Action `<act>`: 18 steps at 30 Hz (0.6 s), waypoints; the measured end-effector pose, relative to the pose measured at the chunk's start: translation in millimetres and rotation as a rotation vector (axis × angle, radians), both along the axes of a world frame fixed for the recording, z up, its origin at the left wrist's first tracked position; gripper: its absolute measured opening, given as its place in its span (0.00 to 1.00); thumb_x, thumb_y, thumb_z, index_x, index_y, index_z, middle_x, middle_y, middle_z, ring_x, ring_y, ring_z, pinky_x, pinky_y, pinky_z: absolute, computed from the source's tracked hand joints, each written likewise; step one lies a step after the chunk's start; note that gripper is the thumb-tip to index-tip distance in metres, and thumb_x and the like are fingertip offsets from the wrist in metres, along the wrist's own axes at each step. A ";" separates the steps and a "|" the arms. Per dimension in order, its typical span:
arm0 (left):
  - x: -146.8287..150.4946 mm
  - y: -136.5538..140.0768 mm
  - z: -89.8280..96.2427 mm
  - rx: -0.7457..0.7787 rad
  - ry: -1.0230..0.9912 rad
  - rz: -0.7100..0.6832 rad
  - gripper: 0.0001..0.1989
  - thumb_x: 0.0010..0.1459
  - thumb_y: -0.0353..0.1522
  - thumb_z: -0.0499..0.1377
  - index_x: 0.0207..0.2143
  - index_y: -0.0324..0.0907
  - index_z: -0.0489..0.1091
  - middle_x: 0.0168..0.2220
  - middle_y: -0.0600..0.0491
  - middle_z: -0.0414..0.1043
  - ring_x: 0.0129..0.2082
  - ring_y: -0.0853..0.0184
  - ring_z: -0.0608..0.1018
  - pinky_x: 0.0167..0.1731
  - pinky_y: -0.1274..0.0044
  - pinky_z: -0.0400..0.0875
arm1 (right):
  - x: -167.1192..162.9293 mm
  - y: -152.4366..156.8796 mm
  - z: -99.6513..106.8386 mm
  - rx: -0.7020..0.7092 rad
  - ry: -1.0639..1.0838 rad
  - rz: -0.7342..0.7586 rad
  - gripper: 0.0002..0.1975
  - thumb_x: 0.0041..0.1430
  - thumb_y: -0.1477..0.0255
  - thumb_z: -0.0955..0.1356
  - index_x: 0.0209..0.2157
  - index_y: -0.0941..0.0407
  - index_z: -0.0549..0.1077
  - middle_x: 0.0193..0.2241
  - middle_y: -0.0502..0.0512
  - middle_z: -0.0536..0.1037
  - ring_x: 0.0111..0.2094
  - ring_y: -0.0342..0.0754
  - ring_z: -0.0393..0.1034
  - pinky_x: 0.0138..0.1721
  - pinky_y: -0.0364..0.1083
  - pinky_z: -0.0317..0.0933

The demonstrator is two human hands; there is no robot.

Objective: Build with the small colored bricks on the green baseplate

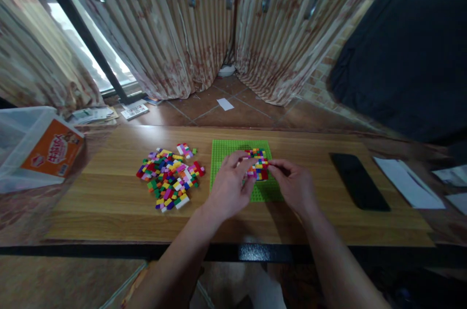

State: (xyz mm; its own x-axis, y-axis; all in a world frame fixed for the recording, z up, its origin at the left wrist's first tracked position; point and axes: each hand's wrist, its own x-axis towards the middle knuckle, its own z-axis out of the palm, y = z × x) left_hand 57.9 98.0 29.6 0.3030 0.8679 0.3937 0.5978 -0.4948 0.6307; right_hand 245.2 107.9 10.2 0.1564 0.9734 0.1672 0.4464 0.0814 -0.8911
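A green studded baseplate [221,150] lies on the table in front of me. On its right part is a patch of joined toy bricks [261,165] in red, yellow, purple, white and other colours. My left hand [229,185] reaches over the plate, its thumb and forefinger curved and apart around the left side of that patch, hiding some of it. At the patch's right edge, the thumb and forefinger of my right hand [294,185] are pinched together. Whatever is between those fingertips is too small to make out.
Left of the plate lies a pile of loose mixed bricks [170,177]. A black phone-like slab [359,182] and white paper [408,182] lie to the right. The clear plastic bin [22,124] with an orange label stands far left. Curtains [204,31] hang beyond the wooden table [109,221].
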 end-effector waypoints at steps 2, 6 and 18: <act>5.9 -1.8 -3.7 0.026 0.087 -0.011 0.19 0.62 0.29 0.56 0.56 0.43 0.69 0.58 0.43 0.65 0.58 0.56 0.69 0.57 0.59 0.69 | -0.2 0.8 -0.5 -0.003 0.004 -0.001 0.11 0.56 0.63 0.70 0.34 0.54 0.81 0.34 0.55 0.84 0.36 0.52 0.77 0.43 0.52 0.68; 15.1 -3.0 -8.0 0.021 0.200 -0.003 0.21 0.63 0.28 0.55 0.59 0.42 0.67 0.60 0.42 0.63 0.58 0.54 0.68 0.56 0.59 0.68 | -1.0 1.6 -2.1 -0.006 0.034 0.010 0.10 0.55 0.64 0.71 0.35 0.54 0.81 0.34 0.55 0.84 0.35 0.52 0.77 0.43 0.52 0.68; 18.2 -2.6 -6.9 0.052 0.340 0.019 0.20 0.66 0.29 0.51 0.59 0.43 0.68 0.59 0.43 0.65 0.56 0.55 0.69 0.54 0.60 0.69 | -3.9 6.7 -4.8 -0.046 0.198 0.019 0.11 0.50 0.62 0.74 0.32 0.55 0.79 0.31 0.54 0.83 0.32 0.49 0.77 0.38 0.49 0.70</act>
State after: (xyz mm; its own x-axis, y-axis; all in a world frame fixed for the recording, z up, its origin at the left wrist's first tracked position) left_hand 76.1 95.4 22.7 0.4088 0.8559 0.3168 0.7787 -0.5081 0.3680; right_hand 241.3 114.6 5.4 0.1632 0.9824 0.0906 0.2610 0.0455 -0.9643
